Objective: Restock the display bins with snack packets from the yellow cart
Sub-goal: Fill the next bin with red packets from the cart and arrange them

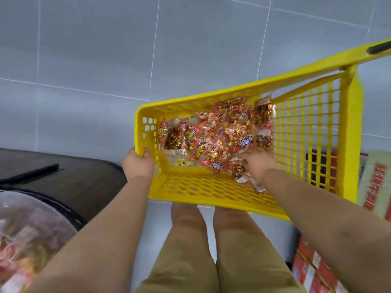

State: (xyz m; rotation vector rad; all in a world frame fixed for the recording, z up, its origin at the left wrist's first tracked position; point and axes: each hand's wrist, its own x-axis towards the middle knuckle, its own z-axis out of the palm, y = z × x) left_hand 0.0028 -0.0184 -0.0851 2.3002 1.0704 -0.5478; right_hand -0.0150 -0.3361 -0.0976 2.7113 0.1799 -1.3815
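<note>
Grey floor tiles [95,60] under everything, pale grout lines running across. Yellow plastic cart [211,191], lattice-walled, set askew on them, filling the middle and right of the view. Below its near wall, bare knees and khaki shorts [190,261]. Off the cart's near-left corner, a dark-rimmed display bin [31,212] under a clear domed cover, blurred red and pink packets inside. Past the cart's right wall, stacked red-and-white cartons [313,269], also blurred. On the cart's floor, a loose heap of snack packets [211,136], clear wrappers printed red, gold and blue, spread from the left wall past the middle, closer to the far wall than the near one. Left hand [138,164] clamped on the rim at the near-left corner, fingers hooked over the top edge. Right hand [261,163] down inside the cart, knuckles up at the heap's near-right edge, fingers pushed among the wrappers; grasping or merely touching, impossible to tell. Lone packet [257,185] beneath that wrist, against the near wall. Black handle grip [378,48] beyond the far-right corner.
</note>
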